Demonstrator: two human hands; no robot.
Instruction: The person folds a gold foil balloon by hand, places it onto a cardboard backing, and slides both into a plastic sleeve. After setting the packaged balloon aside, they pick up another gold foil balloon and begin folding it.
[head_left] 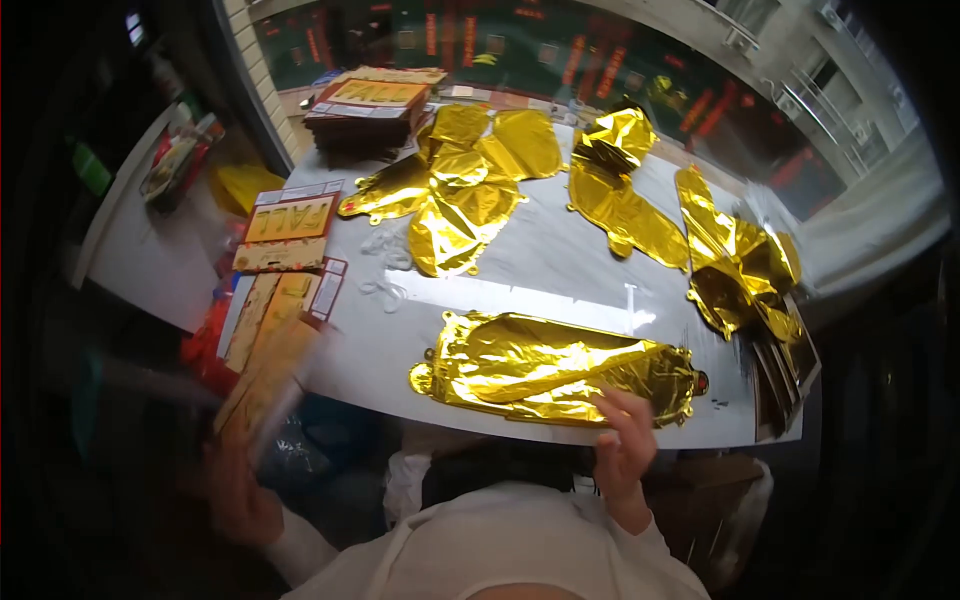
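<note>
My left hand (238, 492) is closed on the lower end of a yellow-orange printed package (262, 378), which is blurred by motion and held at the table's left edge. Near the front edge, my right hand (625, 440) has its fingers apart at the lower right part of a flat gold foil piece (540, 366); whether the fingertips touch the foil is unclear. Another printed package (268, 310) lies beyond the held one, and a package with "FALL" lettering (290, 222) lies farther back.
A stack of packages (365, 110) stands at the back left. Gold foil pieces lie at the back centre (465, 190), back right (625, 205) and right (740, 262). Clear thin strips (388, 290) lie left of centre. Brown cards (778, 385) stand at the right edge.
</note>
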